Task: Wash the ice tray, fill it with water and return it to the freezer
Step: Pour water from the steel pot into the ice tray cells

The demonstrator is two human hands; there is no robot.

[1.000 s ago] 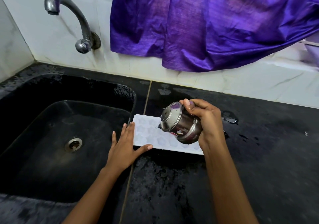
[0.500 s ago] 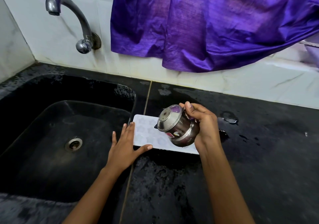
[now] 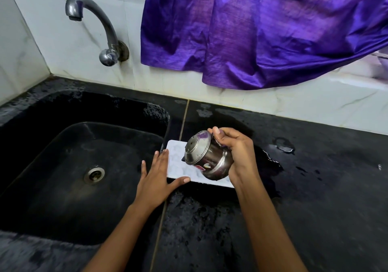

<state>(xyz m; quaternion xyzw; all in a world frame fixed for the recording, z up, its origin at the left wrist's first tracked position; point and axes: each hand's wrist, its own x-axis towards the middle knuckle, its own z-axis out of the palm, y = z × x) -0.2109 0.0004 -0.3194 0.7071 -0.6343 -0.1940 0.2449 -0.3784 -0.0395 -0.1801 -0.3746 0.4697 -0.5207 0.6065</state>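
Observation:
A white ice tray (image 3: 176, 162) lies flat on the black counter just right of the sink's edge. My left hand (image 3: 156, 179) rests against the tray's left end with straight fingers, the thumb along its near edge. My right hand (image 3: 238, 154) grips a small steel pot (image 3: 206, 159) and holds it tilted above the tray, its base turned toward the upper left and its mouth facing down. The pot hides the tray's right half.
A black sink (image 3: 69, 145) with a metal drain (image 3: 94, 174) fills the left. A curved steel tap (image 3: 100, 28) juts from the white tiled wall above it. A purple cloth (image 3: 252, 30) hangs over the wet counter (image 3: 315, 187).
My right hand has carried the tilted pot a little leftward over the tray. My left hand has stayed against the tray's left end.

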